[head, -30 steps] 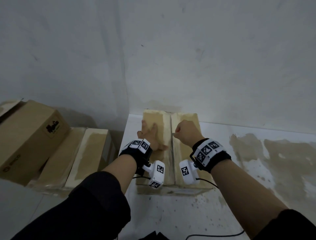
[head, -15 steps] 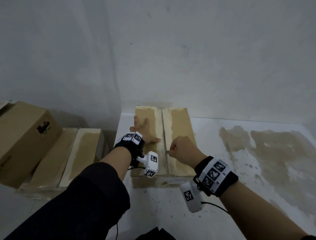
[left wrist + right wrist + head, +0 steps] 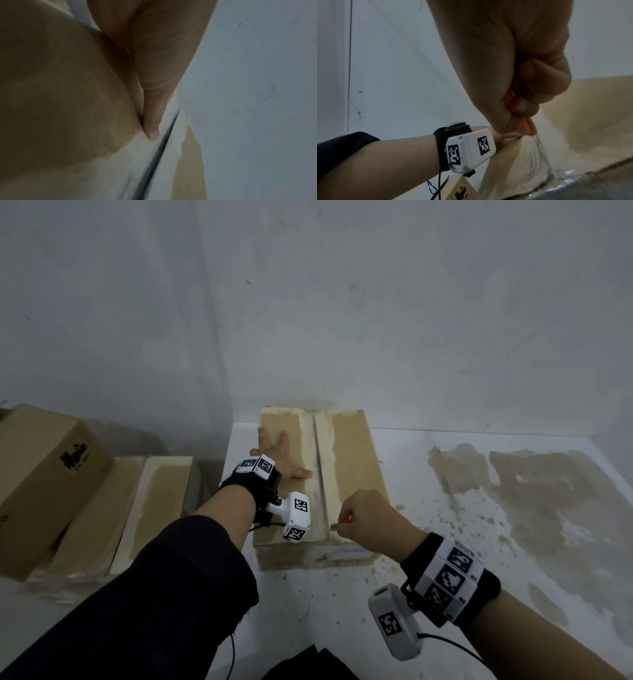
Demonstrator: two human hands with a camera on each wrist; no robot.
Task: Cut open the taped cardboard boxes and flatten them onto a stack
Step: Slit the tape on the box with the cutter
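Both hands are at the taped cardboard box [image 3: 342, 460], which lies on the white tabletop [image 3: 445, 542] against the wall [image 3: 376, 302]. Left hand [image 3: 279, 455] lies flat with fingers spread on the box's left flap, thumb reaching toward the centre seam [image 3: 320, 474]; in the left wrist view the thumb [image 3: 152, 121] presses just beside the dark slit. Right hand [image 3: 368, 518] is curled into a fist round an orange-handled cutter [image 3: 529, 125], of which only slivers of orange and a short grey tip [image 3: 333, 527] show; the blade itself is too small to make out. That tip sits at the near end of the seam. Compared with one second ago, the right hand has travelled from the far part of the seam to the box's near edge, while the left hand stays planted on the same flap. Pale strips border the seam where the surface paper is torn away; the flaps are plain brown card, and clear tape glints on the near face [image 3: 325, 556]. Further boxes [image 3: 44, 474] stand left of the tabletop, cut off by the frame edge. Brown stains [image 3: 548, 491] mark the tabletop's right portion.
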